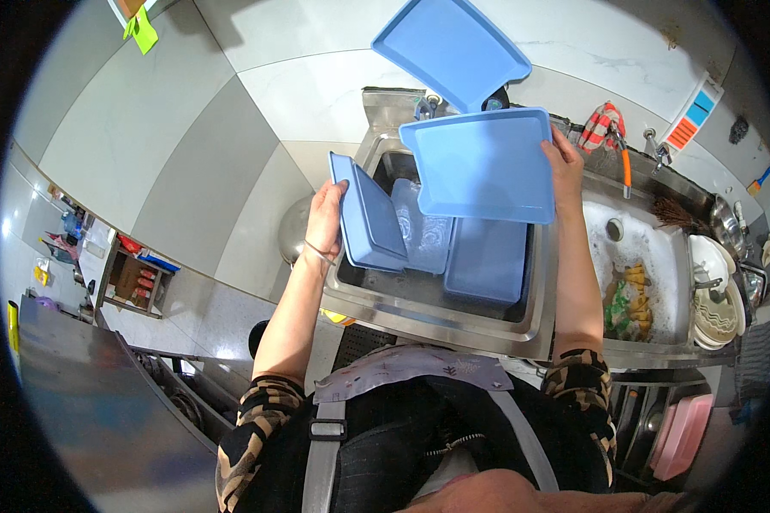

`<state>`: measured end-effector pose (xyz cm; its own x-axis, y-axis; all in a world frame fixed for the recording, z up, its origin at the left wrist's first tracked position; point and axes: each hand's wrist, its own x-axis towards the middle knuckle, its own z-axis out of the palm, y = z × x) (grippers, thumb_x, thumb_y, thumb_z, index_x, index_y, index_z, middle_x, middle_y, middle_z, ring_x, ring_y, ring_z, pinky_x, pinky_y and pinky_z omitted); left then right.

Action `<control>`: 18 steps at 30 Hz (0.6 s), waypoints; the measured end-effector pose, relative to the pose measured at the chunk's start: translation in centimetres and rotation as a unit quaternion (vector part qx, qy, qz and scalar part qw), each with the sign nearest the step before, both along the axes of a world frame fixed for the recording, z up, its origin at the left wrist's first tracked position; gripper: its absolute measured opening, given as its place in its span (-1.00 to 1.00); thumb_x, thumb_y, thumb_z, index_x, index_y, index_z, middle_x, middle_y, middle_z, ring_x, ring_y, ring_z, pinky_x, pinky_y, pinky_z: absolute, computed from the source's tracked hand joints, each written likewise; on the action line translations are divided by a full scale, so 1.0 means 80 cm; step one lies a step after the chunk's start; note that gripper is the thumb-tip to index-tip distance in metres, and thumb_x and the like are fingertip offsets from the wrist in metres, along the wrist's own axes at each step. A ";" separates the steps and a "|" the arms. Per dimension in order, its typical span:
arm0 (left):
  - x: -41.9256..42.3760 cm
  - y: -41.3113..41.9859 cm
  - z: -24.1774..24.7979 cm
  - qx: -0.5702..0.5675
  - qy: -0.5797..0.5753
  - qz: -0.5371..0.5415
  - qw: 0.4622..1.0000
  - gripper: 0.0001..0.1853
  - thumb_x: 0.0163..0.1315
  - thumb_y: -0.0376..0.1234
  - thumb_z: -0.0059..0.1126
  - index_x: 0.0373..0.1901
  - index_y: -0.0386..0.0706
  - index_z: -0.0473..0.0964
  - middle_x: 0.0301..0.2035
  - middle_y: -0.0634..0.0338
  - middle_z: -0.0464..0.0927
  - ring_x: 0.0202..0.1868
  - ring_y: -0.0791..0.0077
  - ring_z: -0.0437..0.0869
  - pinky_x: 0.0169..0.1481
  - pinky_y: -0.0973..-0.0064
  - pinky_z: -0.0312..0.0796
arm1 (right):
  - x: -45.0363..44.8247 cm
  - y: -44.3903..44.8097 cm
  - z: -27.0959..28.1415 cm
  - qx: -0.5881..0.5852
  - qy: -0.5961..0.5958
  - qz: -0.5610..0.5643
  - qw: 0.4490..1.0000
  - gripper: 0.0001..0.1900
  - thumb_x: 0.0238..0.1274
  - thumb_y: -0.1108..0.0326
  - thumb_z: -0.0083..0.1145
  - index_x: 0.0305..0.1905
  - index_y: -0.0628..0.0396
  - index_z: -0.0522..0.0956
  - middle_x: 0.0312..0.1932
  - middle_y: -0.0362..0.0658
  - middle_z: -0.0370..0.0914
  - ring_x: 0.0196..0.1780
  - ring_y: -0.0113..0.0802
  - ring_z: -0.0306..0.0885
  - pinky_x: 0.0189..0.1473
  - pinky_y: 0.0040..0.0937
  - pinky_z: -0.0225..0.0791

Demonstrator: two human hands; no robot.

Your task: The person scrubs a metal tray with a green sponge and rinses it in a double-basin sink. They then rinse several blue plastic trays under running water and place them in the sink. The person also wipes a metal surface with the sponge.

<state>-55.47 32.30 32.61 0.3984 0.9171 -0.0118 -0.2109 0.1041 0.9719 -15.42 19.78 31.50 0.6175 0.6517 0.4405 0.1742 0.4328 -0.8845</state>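
My left hand grips the edge of a blue plastic tray, tilted on its side over the left part of the steel sink basin. In my right hand is the right edge of a second blue tray, held above the basin with its shallow inside facing me. Two more blue trays lie lower in the basin: one on the left under rippling water, another on the right, partly hidden by the raised tray. A further blue tray leans against the tiled wall behind the taps.
Right of this basin, a second basin holds foamy water and a green and yellow item. Stacked bowls stand beyond it. A tap with an orange hose and a red-striped cloth hang along the wall. A steel counter is at left.
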 end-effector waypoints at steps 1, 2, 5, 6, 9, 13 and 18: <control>0.002 -0.002 0.003 -0.002 -0.005 0.001 1.000 -0.78 0.44 -0.24 0.01 -0.08 -0.20 0.50 -0.39 0.28 0.56 -0.43 0.58 0.57 -0.33 0.56 0.50 | 0.001 -0.001 -0.001 0.001 0.000 -0.002 1.000 -0.46 0.33 0.34 0.26 0.37 0.27 0.48 0.21 -0.04 0.61 0.18 -0.40 0.59 0.23 -0.44 0.43; 0.003 -0.001 0.001 0.000 -0.007 0.000 1.000 -0.78 0.44 -0.24 0.02 -0.08 -0.20 0.50 -0.39 0.28 0.56 -0.43 0.58 0.58 -0.33 0.55 0.50 | 0.002 -0.002 -0.001 0.001 0.001 -0.003 1.000 -0.46 0.33 0.33 0.26 0.37 0.27 0.48 0.21 -0.04 0.61 0.18 -0.40 0.59 0.23 -0.44 0.43; 0.001 0.001 -0.001 0.004 -0.006 0.004 1.000 -0.78 0.44 -0.25 0.02 -0.09 -0.20 0.50 -0.38 0.27 0.57 -0.43 0.57 0.58 -0.33 0.55 0.51 | -0.006 -0.007 0.004 -0.010 -0.007 -0.013 1.000 -0.45 0.34 0.31 0.26 0.37 0.27 0.48 0.21 -0.04 0.61 0.18 -0.40 0.59 0.22 -0.44 0.43; 0.002 0.002 -0.001 0.004 -0.002 0.007 1.000 -0.78 0.44 -0.25 0.02 -0.09 -0.20 0.50 -0.38 0.27 0.57 -0.43 0.57 0.58 -0.33 0.55 0.51 | -0.007 -0.009 0.005 -0.016 -0.011 -0.019 1.000 -0.45 0.34 0.31 0.26 0.37 0.27 0.48 0.21 -0.05 0.60 0.18 -0.40 0.59 0.22 -0.44 0.43; 0.002 0.005 -0.003 0.003 -0.003 0.001 1.000 -0.78 0.44 -0.24 0.02 -0.08 -0.20 0.50 -0.38 0.27 0.57 -0.42 0.58 0.58 -0.32 0.55 0.51 | -0.005 -0.008 0.003 -0.002 0.001 -0.003 1.000 -0.45 0.34 0.30 0.26 0.38 0.27 0.47 0.21 -0.05 0.60 0.18 -0.40 0.59 0.22 -0.44 0.43; 0.005 0.005 -0.001 -0.004 -0.001 -0.007 1.000 -0.78 0.45 -0.24 0.03 -0.09 -0.20 0.50 -0.37 0.28 0.56 -0.41 0.58 0.59 -0.28 0.55 0.51 | -0.005 -0.006 0.003 0.006 0.008 -0.009 1.000 -0.45 0.34 0.30 0.25 0.37 0.27 0.48 0.21 -0.06 0.61 0.17 -0.41 0.59 0.22 -0.46 0.43; 0.010 0.015 -0.023 -0.010 0.011 -0.001 1.000 -0.81 0.46 -0.26 0.06 -0.13 -0.19 0.49 -0.36 0.30 0.57 -0.37 0.60 0.59 -0.24 0.56 0.51 | 0.004 0.001 0.002 0.026 0.055 -0.014 0.998 -0.47 0.37 0.29 0.22 0.36 0.28 0.48 0.20 -0.09 0.60 0.15 -0.43 0.59 0.22 -0.46 0.42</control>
